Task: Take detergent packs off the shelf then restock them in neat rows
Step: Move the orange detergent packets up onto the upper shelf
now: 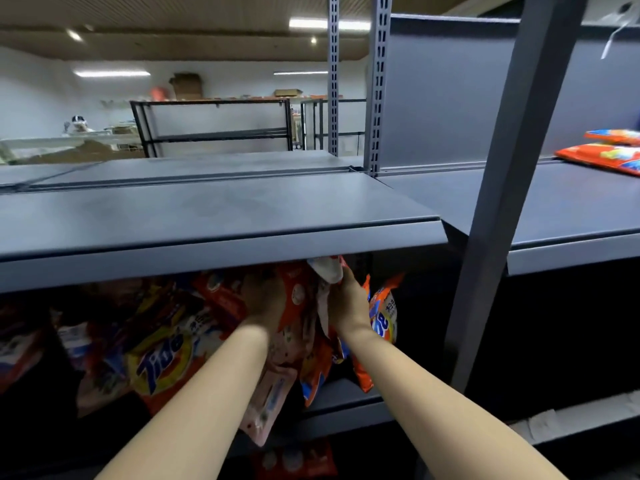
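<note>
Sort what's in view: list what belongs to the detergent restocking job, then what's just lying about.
Job:
- left hand
- right hand
- pink and orange packs that the hands grip
- Tide packs
- lower shelf
- two orange packs lying flat

Lying about:
- black rack
- cardboard boxes

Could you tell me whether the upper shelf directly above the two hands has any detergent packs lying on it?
No, the upper shelf above the hands shows only bare grey metal; the orange packs lie on the neighbouring shelf to the right.
</note>
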The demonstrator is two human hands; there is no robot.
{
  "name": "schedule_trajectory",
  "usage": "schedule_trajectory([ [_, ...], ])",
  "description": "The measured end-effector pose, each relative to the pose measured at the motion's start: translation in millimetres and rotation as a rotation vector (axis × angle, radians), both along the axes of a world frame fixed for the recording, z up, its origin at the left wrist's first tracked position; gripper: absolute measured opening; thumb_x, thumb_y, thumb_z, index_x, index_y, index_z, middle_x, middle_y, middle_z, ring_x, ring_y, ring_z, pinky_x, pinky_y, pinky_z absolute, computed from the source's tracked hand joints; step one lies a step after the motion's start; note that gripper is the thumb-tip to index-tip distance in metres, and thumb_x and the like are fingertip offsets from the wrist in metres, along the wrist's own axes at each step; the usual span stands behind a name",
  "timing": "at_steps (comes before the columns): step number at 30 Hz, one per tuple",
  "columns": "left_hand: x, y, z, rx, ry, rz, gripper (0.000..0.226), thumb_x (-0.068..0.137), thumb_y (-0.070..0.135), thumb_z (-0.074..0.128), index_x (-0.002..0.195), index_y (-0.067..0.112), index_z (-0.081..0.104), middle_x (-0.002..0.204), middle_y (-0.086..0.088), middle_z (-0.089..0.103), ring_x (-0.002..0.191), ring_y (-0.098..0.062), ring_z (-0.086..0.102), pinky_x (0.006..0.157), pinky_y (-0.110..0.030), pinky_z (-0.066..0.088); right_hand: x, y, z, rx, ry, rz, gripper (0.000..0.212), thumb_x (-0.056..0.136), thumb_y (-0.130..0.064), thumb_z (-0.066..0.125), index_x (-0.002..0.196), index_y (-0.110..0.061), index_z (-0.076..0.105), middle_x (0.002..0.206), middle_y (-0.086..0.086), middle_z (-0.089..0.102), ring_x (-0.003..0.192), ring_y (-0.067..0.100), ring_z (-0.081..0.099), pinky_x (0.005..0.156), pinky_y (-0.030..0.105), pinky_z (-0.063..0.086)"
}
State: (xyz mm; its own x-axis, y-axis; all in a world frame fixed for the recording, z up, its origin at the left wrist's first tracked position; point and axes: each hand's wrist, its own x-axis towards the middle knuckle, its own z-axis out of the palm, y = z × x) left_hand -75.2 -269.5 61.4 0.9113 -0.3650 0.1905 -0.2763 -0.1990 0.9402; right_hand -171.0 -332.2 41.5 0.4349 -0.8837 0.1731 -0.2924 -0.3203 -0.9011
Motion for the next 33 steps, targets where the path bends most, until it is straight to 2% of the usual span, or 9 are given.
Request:
schedule_trajectory([
  [2, -3, 5, 4, -0.048, 0.02, 0.067, 0.027, 0.101, 0.013, 0.037, 0.118, 0.001, 0.054, 0.125, -0.022, 0.054, 0.113, -0.032, 0.051, 0.075, -0.02, 0.028, -5, 4, 8, 0.052, -0.067, -0.026, 0.038, 0.094, -0.001, 0.036, 0.129, -0.007, 0.051, 0.121, 0.017, 0.06, 0.114, 0.034, 0.055, 0.078, 0.022, 0.034],
  [4, -10, 13, 11, -0.126, 0.084, 0.141, 0.035, 0.102, 0.015, 0.037, 0.129, -0.003, 0.048, 0.132, -0.02, 0.051, 0.12, -0.032, 0.049, 0.085, -0.027, 0.035, -12, 7, 11, 0.113, -0.142, -0.049, 0.041, 0.094, -0.001, 0.035, 0.131, -0.01, 0.05, 0.121, 0.014, 0.06, 0.113, 0.03, 0.054, 0.078, 0.02, 0.032],
  [8, -28, 29, 12, -0.262, 0.047, 0.262, 0.043, 0.103, 0.025, 0.033, 0.136, 0.0, 0.043, 0.136, -0.016, 0.049, 0.122, -0.029, 0.046, 0.089, -0.019, 0.031, -28, 12, 11, 0.17, -0.34, -0.074, 0.036, 0.094, -0.001, 0.035, 0.119, -0.014, 0.057, 0.1, 0.003, 0.06, 0.105, 0.025, 0.058, 0.076, 0.02, 0.036],
  [11, -45, 41, 6, -0.432, 0.042, 0.358, 0.041, 0.101, 0.032, 0.04, 0.117, -0.001, 0.059, 0.102, -0.009, 0.063, 0.096, -0.029, 0.059, 0.078, -0.023, 0.037, -45, 17, 14, 0.246, -0.425, -0.04, 0.041, 0.098, -0.004, 0.033, 0.132, -0.017, 0.051, 0.115, 0.003, 0.06, 0.104, 0.018, 0.056, 0.077, 0.014, 0.037],
  [14, -63, 58, 0, -0.344, -0.031, 0.451, 0.041, 0.102, 0.031, 0.036, 0.104, -0.002, 0.062, 0.093, -0.011, 0.063, 0.084, -0.024, 0.057, 0.073, -0.031, 0.04, -66, 24, 14, 0.31, -0.444, 0.007, 0.045, 0.1, -0.008, 0.033, 0.142, -0.021, 0.041, 0.129, -0.002, 0.055, 0.101, 0.011, 0.058, 0.082, 0.014, 0.044],
  [18, -83, 80, -6, -0.341, -0.068, 0.534, 0.032, 0.102, 0.019, 0.034, 0.086, 0.002, 0.056, 0.083, -0.011, 0.056, 0.08, -0.026, 0.055, 0.068, -0.027, 0.032, -90, 33, 5, 0.198, -0.442, 0.049, 0.037, 0.099, -0.018, 0.035, 0.131, -0.026, 0.053, 0.111, -0.003, 0.065, 0.103, 0.014, 0.061, 0.091, 0.033, 0.051],
  [23, -112, 111, -3, -0.296, -0.068, 0.597, 0.042, 0.102, 0.035, 0.032, 0.101, 0.003, 0.06, 0.09, -0.006, 0.054, 0.085, -0.022, 0.053, 0.074, -0.029, 0.036, -119, 40, 5, 0.141, -0.476, 0.05, 0.031, 0.1, -0.02, 0.036, 0.114, -0.023, 0.063, 0.099, -0.004, 0.067, 0.098, 0.014, 0.063, 0.087, 0.035, 0.054],
  [30, -143, 140, -8, -0.247, -0.08, 0.558, 0.044, 0.099, 0.047, 0.031, 0.084, 0.013, 0.054, 0.083, -0.005, 0.059, 0.075, -0.023, 0.058, 0.075, -0.033, 0.045, -160, 51, -3, 0.097, -0.5, 0.082, 0.027, 0.101, -0.027, 0.039, 0.097, -0.03, 0.066, 0.092, -0.001, 0.071, 0.09, 0.017, 0.068, 0.079, 0.042, 0.058],
  [33, -161, 153, -9, -0.226, -0.082, 0.538, 0.046, 0.1, 0.046, 0.031, 0.085, 0.009, 0.054, 0.082, -0.007, 0.058, 0.072, -0.022, 0.056, 0.072, -0.032, 0.044, -180, 60, -2, 0.075, -0.525, 0.099, 0.025, 0.101, -0.029, 0.041, 0.098, -0.03, 0.066, 0.094, -0.002, 0.071, 0.092, 0.016, 0.068, 0.074, 0.035, 0.06],
])
